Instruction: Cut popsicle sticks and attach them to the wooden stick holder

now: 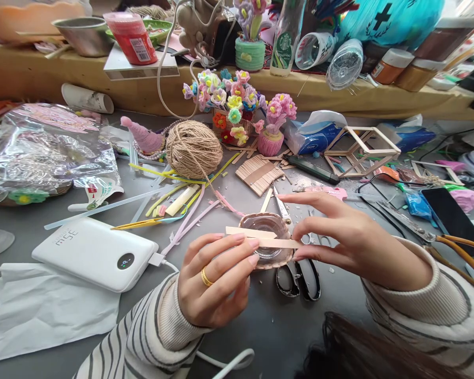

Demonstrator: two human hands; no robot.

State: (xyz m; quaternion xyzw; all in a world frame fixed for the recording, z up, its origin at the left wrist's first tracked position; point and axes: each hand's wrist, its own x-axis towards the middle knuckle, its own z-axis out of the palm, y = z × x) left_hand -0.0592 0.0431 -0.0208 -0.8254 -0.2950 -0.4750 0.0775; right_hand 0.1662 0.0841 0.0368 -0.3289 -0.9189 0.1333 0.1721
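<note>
My left hand [215, 276], with a gold ring, pinches a flat wooden craft stick [260, 238] that lies across the top of a small clear plastic cup [266, 237]. My right hand [353, 239] pinches the stick's right end, with the index finger stretched out above it. The cup is held just above the grey table [43, 231]. Black-handled scissors [298, 273] lie on the table right under the cup and hands.
A white power bank [97, 252] and its cable lie to the left, on white paper [43, 310]. A ball of twine [193, 147], pipe-cleaner flowers [231, 108], loose wooden sticks [258, 173], a stick frame [359, 150], a phone [448, 210] and pliers [430, 234] crowd the table.
</note>
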